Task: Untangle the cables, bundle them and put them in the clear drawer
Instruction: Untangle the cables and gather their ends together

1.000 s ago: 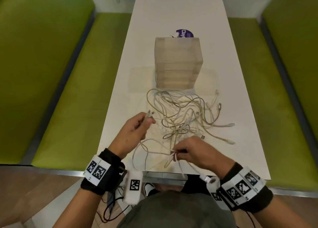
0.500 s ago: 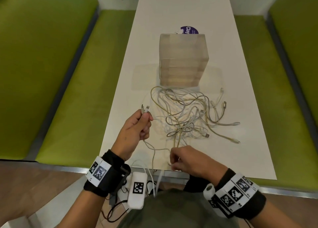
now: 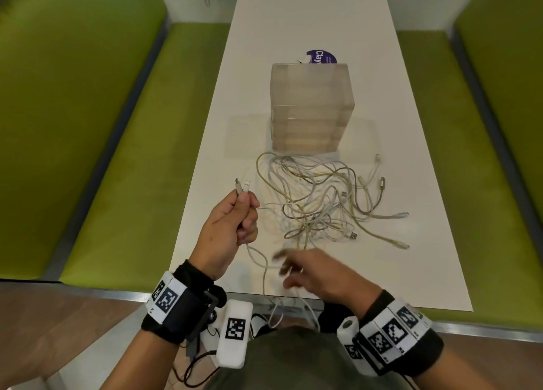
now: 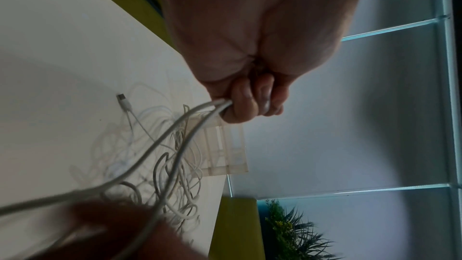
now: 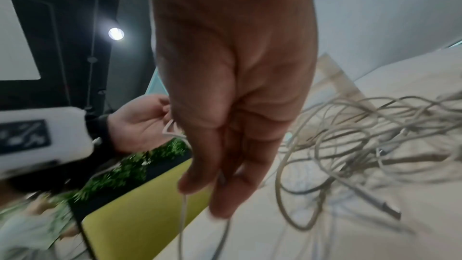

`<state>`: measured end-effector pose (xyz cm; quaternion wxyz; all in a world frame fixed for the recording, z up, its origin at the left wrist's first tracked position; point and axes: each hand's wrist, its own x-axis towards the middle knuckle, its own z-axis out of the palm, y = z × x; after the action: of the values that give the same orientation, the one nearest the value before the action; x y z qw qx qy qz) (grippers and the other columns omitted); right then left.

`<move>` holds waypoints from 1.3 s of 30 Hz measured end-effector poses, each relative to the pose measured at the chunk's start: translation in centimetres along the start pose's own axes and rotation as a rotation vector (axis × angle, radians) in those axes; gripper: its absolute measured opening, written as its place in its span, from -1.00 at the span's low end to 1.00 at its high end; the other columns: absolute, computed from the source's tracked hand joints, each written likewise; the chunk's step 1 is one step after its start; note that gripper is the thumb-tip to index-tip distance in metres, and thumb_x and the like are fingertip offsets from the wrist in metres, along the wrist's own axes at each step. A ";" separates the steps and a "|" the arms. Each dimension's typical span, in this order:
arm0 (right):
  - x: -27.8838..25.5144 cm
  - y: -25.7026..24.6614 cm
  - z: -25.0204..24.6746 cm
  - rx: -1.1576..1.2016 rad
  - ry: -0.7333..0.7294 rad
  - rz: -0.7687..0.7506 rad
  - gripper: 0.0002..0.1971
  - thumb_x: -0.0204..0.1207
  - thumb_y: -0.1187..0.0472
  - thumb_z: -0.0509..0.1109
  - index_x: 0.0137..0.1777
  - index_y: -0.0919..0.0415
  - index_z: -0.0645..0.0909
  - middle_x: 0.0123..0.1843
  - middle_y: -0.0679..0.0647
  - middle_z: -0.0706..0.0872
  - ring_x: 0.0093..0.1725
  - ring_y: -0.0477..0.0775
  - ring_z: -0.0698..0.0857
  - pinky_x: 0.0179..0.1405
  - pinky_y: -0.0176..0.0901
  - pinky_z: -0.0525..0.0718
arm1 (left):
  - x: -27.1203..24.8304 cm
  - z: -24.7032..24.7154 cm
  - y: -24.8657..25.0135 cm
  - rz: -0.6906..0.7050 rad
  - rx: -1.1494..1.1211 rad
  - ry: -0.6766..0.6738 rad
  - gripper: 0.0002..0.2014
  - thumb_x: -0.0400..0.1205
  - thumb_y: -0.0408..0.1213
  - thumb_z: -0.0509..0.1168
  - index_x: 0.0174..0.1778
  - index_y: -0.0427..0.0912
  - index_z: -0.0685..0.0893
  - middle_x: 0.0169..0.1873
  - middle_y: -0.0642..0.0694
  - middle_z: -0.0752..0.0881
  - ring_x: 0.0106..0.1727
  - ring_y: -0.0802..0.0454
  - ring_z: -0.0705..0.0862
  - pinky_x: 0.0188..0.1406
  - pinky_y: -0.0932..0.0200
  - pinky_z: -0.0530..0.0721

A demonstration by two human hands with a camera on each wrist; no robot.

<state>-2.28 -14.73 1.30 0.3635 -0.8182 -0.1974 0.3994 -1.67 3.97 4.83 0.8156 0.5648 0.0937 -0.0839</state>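
Observation:
A clear drawer unit (image 3: 311, 110) stands shut in the middle of the white table (image 3: 308, 16). In front of it lies a tangle of white and beige cables (image 3: 317, 201) (image 4: 155, 155) (image 5: 350, 145). My left hand (image 3: 232, 228) (image 4: 250, 104) grips one white cable (image 3: 242, 188) (image 4: 175, 126) doubled, both plug ends sticking up out of the fist. Its two strands run down to my right hand (image 3: 293, 269) (image 5: 212, 185), which is blurred. Its fingers are straight, and the strands pass between them and hang over the table's near edge.
Green bench seats (image 3: 123, 160) (image 3: 458, 154) flank the narrow table on both sides. A purple round sticker (image 3: 320, 57) lies behind the drawer unit. Loose plug ends (image 3: 382, 181) stick out on the right of the tangle.
My left hand has lifted the cable's two plug ends up and to the left. My right hand has uncurled and slid along the strands, which are drawn out of the tangle.

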 end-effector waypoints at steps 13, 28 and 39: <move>-2.5 3.7 -2.2 0.146 0.349 0.077 -0.80 0.48 0.26 0.46 -0.07 0.04 0.48 0.02 -0.06 0.61 -0.19 0.03 0.68 -0.33 -0.21 0.63 | 0.4 -1.0 -1.4 -0.027 0.063 0.120 -0.65 0.74 -0.12 0.04 -0.26 -0.19 0.57 -0.59 0.02 0.40 -0.60 0.14 0.27 -0.60 0.30 0.28; 1.4 4.3 -1.4 -0.008 0.406 0.250 -0.84 0.54 0.26 0.32 -0.27 0.06 0.54 -0.27 0.02 0.66 -0.16 0.11 0.67 -0.30 -0.18 0.51 | 0.7 0.4 -3.1 -0.067 0.298 0.070 -0.77 0.72 -0.19 0.18 -0.23 -0.16 0.58 -0.57 0.13 0.31 -0.54 0.15 0.21 -0.55 0.29 0.23; 1.2 4.9 -0.8 -0.297 0.879 -0.062 -0.61 0.32 0.52 0.45 0.11 0.20 0.54 0.09 0.11 0.56 0.07 0.10 0.52 -0.05 -0.08 0.57 | 1.3 1.1 -6.9 -0.107 0.600 0.109 -0.70 0.67 -0.20 0.27 -0.36 -0.17 0.44 -0.48 0.04 0.31 -0.44 0.13 0.27 -0.42 0.25 0.25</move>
<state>-0.76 -17.60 -2.67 0.3034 -0.9467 -0.1041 -0.0288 -2.05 0.53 -1.40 0.6005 0.7785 0.1379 -0.1201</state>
